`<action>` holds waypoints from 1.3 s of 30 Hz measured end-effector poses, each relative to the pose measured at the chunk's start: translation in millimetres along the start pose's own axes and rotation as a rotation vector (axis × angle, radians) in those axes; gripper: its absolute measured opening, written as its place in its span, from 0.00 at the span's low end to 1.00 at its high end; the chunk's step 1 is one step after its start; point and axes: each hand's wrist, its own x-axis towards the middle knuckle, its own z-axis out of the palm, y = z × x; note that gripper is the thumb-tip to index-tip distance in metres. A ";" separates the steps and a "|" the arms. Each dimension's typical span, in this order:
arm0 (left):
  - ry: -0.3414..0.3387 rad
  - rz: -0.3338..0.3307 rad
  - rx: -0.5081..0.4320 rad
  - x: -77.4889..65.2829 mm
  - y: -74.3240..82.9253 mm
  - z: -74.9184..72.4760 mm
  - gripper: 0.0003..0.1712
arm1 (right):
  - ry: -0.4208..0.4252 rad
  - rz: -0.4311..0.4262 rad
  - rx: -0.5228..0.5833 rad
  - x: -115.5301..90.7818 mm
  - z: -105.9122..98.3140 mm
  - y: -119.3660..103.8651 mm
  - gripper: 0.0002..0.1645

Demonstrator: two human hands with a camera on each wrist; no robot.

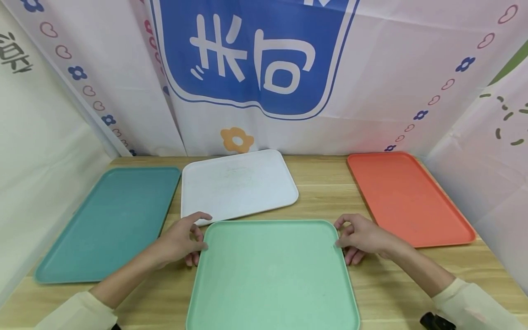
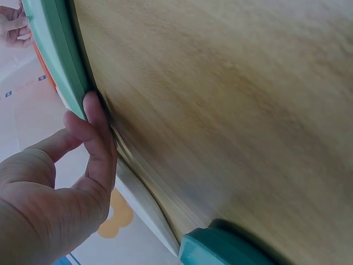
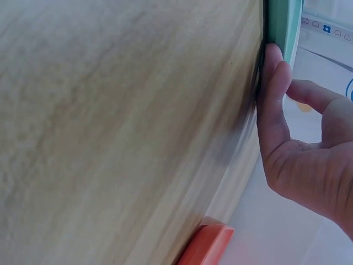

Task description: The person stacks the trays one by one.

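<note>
A light green tray [image 1: 272, 275] lies in front of me on the wooden table, its near edge cut off at the bottom of the head view. My left hand [image 1: 181, 240] holds its far left corner, the thumb at the rim and the index finger reaching past the corner over the white tray's near edge. In the left wrist view, fingertips [image 2: 94, 107] sit low against the green side wall. My right hand [image 1: 363, 236] holds the far right corner, thumb on the rim and other fingers curled below. The right wrist view has its fingertips [image 3: 273, 55] at the tray's lower edge.
Behind the green tray a white tray [image 1: 239, 183] lies at a slant. A teal tray [image 1: 119, 220] lies to the left and an orange-red tray [image 1: 412, 201] to the right. Printed cloth [image 1: 371, 82] hangs behind the wooden table [image 1: 321, 183] and along both sides.
</note>
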 end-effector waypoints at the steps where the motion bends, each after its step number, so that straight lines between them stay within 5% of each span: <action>1: -0.002 0.001 -0.001 -0.1 -0.1 -0.2 0.37 | -0.001 -0.001 0.000 -0.2 0.0 -0.2 0.26; 18: 0.016 -0.021 -0.024 -1.6 1.1 -8.2 0.36 | 0.042 -0.015 -0.082 4.1 -3.0 -5.4 0.26; 39: 0.227 0.070 0.234 10.3 2.9 -39.0 0.24 | 0.211 -0.098 -0.235 32.4 -13.4 -28.2 0.19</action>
